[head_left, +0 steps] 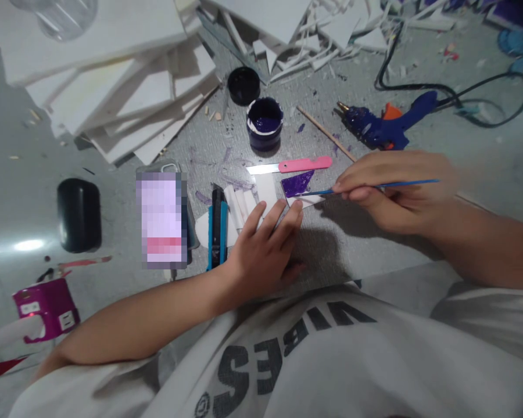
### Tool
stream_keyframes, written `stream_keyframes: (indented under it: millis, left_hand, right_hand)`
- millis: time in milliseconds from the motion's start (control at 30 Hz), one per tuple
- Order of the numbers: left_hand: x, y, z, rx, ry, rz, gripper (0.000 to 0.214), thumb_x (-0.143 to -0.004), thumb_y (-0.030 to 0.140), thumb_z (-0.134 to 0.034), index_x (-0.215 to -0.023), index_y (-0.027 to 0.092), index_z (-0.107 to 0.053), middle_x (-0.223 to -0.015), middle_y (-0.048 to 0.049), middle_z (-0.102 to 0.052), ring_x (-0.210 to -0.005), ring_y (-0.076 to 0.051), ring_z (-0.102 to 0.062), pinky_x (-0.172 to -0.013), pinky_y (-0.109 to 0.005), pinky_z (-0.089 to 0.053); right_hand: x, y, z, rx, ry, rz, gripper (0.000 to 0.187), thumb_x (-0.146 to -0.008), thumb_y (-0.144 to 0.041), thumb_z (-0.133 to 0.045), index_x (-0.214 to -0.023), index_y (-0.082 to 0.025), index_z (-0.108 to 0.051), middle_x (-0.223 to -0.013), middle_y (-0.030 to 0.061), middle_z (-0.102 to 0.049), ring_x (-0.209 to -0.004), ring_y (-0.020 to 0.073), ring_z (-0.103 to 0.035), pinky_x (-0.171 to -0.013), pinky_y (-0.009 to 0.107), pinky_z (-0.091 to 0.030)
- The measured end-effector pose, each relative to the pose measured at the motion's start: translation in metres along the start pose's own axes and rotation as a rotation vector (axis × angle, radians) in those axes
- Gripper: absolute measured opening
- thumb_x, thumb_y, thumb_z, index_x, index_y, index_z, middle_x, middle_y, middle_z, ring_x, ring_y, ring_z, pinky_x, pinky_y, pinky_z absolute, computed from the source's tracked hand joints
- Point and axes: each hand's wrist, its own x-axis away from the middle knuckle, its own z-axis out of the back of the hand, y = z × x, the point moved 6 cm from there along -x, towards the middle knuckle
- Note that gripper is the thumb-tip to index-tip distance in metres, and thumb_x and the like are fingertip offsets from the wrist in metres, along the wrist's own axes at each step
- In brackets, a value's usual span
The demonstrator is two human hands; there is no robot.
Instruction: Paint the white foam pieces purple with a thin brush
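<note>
My right hand [392, 191] is closed around a thin blue paintbrush [412, 183], its tip on a small white piece [309, 201] partly covered in wet purple paint [296, 183]. My left hand [268, 241] lies palm down with fingers stretched, fingertips at the near edge of that piece and over some white strips [243, 203]. Just beyond sits a pink-handled cutter [305, 165] with its blade bare. An open jar of purple paint [265, 125] stands farther off, its black lid [244, 85] behind it. Left of my left hand lies a teal and black utility knife [218, 229].
A blue hot glue gun [379, 125] with a black cord lies at right, near a wooden stick [325, 132]. White foam boards [113, 87] and scraps [331, 35] cover the far side. A phone [162, 220], a black case [79, 215] and a magenta adapter [47, 310] are at left.
</note>
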Motion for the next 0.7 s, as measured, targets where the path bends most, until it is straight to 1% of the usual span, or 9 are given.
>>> stream_keyframes:
  millis: [167, 267, 333, 400, 433, 500, 533, 600, 700]
  left_hand:
    - [0.001, 0.0, -0.002, 0.017, -0.012, -0.006, 0.09, -0.12, 0.067, -0.063, -0.181, 0.001, -0.063, -0.186, -0.0251, -0.066, -0.171, -0.043, -0.061, -0.148, -0.056, -0.041]
    - [0.001, 0.0, -0.001, 0.023, -0.006, -0.013, 0.091, -0.121, 0.067, -0.062, -0.182, -0.001, -0.062, -0.186, -0.026, -0.066, -0.171, -0.044, -0.062, -0.148, -0.057, -0.041]
    - [0.002, 0.0, -0.001, 0.029, -0.019, -0.005, 0.092, -0.121, 0.067, -0.061, -0.184, 0.0, -0.06, -0.188, -0.0257, -0.065, -0.172, -0.044, -0.061, -0.148, -0.057, -0.04]
    - [0.001, -0.001, -0.002, 0.036, -0.033, 0.003, 0.093, -0.12, 0.068, -0.062, -0.185, 0.002, -0.059, -0.189, -0.0253, -0.064, -0.173, -0.045, -0.06, -0.149, -0.057, -0.039]
    - [0.001, -0.001, -0.002, 0.039, -0.038, 0.006, 0.093, -0.12, 0.068, -0.063, -0.185, 0.002, -0.059, -0.189, -0.0253, -0.064, -0.173, -0.045, -0.06, -0.149, -0.057, -0.039]
    - [0.001, 0.0, -0.002, 0.045, -0.044, 0.005, 0.093, -0.119, 0.068, -0.064, -0.184, 0.002, -0.06, -0.189, -0.0256, -0.064, -0.173, -0.045, -0.061, -0.149, -0.057, -0.04]
    - [0.0, 0.0, -0.002, 0.047, -0.048, 0.004, 0.093, -0.119, 0.068, -0.065, -0.184, 0.002, -0.06, -0.188, -0.0257, -0.064, -0.173, -0.044, -0.061, -0.149, -0.057, -0.04]
    - [0.0, 0.0, -0.002, 0.044, -0.057, 0.007, 0.093, -0.119, 0.068, -0.066, -0.184, 0.002, -0.06, -0.188, -0.0256, -0.064, -0.173, -0.044, -0.061, -0.149, -0.056, -0.04]
    - [0.0, -0.001, -0.002, 0.021, -0.038, 0.001, 0.091, -0.12, 0.068, -0.064, -0.183, 0.002, -0.062, -0.187, -0.0249, -0.065, -0.172, -0.043, -0.062, -0.148, -0.055, -0.04]
  right_hand:
    - [0.001, 0.002, 0.007, 0.11, 0.075, -0.002, 0.016, -0.116, -0.022, -0.075, -0.105, -0.03, -0.084, -0.09, -0.001, -0.089, -0.079, 0.0188, -0.088, -0.071, 0.031, -0.07]
    - [0.003, 0.004, 0.01, 0.074, 0.132, -0.01, 0.018, -0.118, -0.026, -0.073, -0.106, -0.029, -0.085, -0.09, 0.0002, -0.088, -0.079, 0.0194, -0.088, -0.069, 0.031, -0.07]
    - [0.002, 0.003, 0.009, 0.014, 0.114, -0.003, 0.018, -0.12, -0.027, -0.072, -0.109, -0.028, -0.085, -0.092, 0.0012, -0.089, -0.078, 0.0181, -0.088, -0.069, 0.029, -0.07]
    - [0.0, 0.001, 0.005, 0.0, 0.043, 0.01, 0.016, -0.121, -0.026, -0.071, -0.112, -0.027, -0.084, -0.094, 0.0017, -0.09, -0.079, 0.0169, -0.088, -0.071, 0.028, -0.07]
    - [0.0, 0.0, 0.004, 0.017, 0.012, 0.016, 0.015, -0.121, -0.025, -0.071, -0.112, -0.027, -0.083, -0.095, 0.0013, -0.09, -0.079, 0.0167, -0.088, -0.072, 0.028, -0.07]
    - [-0.001, -0.002, 0.005, 0.076, 0.011, 0.039, 0.014, -0.119, -0.024, -0.072, -0.11, -0.029, -0.081, -0.092, -0.0005, -0.089, -0.076, 0.0171, -0.086, -0.07, 0.03, -0.069]
    - [-0.001, -0.001, 0.005, 0.113, 0.022, 0.034, 0.015, -0.118, -0.024, -0.072, -0.108, -0.029, -0.08, -0.091, -0.0012, -0.089, -0.076, 0.0177, -0.086, -0.069, 0.031, -0.069]
    - [0.0, 0.001, 0.009, 0.173, 0.09, 0.016, 0.019, -0.119, -0.026, -0.07, -0.102, -0.03, -0.079, -0.085, -0.0018, -0.086, -0.074, 0.0183, -0.085, -0.066, 0.033, -0.066]
    - [0.004, 0.003, 0.014, 0.202, 0.19, -0.022, 0.026, -0.121, -0.028, -0.068, -0.098, -0.028, -0.08, -0.082, -0.0018, -0.084, -0.074, 0.0175, -0.084, -0.063, 0.032, -0.063]
